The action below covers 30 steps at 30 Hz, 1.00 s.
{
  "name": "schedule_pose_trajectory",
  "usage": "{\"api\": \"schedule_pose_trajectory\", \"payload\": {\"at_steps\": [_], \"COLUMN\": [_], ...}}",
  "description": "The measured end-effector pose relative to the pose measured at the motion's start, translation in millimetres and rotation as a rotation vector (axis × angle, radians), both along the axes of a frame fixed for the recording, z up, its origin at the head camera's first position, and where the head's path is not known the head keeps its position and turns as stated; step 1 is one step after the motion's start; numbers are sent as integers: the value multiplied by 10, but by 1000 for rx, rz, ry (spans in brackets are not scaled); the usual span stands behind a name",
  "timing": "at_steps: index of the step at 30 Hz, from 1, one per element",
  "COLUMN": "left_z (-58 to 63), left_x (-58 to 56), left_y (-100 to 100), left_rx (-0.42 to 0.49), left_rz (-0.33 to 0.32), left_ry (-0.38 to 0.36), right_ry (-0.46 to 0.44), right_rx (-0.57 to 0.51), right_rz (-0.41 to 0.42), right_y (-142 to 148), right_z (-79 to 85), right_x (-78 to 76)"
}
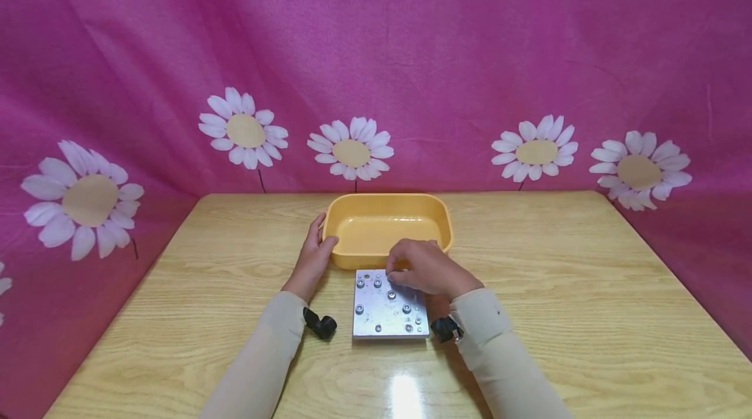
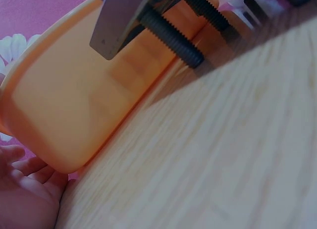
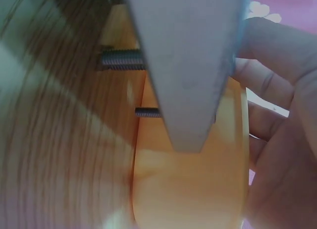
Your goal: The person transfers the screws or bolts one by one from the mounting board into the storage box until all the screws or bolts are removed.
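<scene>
My left hand (image 1: 311, 262) grips yellow tray (image 1: 376, 234) near table's (image 1: 587, 288) far edge, likely steadying it; right hand (image 1: 427, 267) bends over bolted plate (image 1: 382, 312), can't tell grip.

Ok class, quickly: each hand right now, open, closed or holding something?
Left hand: holding the yellow tray at one end.
Right hand: fingers bent over the metal plate; whether gripping anything cannot be told.

Both sleeved forearms (image 1: 258, 354) are extended forward. The left hand (image 1: 313, 260) is held with its thumb parted from the fingers; the right hand (image 1: 430, 267) is angled inward, thumb and forefinger bent close together.
</scene>
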State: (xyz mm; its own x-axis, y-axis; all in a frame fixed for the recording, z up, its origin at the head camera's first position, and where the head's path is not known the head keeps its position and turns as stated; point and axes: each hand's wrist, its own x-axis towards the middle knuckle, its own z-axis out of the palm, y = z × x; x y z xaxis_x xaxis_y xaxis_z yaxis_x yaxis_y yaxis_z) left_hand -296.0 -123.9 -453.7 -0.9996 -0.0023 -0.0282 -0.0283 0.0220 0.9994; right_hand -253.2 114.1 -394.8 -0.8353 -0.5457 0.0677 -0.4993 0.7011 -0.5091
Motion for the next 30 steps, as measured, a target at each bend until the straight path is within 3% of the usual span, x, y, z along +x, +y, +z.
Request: {"api": "schedule_pose_trajectory", "payload": {"at_steps": [17, 25, 30], "left_z": [-1, -2, -9], "left_x": [-4, -12, -9], "left_y": [13, 5, 6], "left_rx": [-1, -18, 7], "left_rz": [18, 23, 12], "left_ry": [12, -12, 11], "right_ry": [-10, -7, 12], "right_rx": [32, 5, -3], "right_rz": [10, 19, 27], "right_y": [-8, -12, -3], "right_z": [23, 26, 21], "right_x": [5, 7, 4]}}
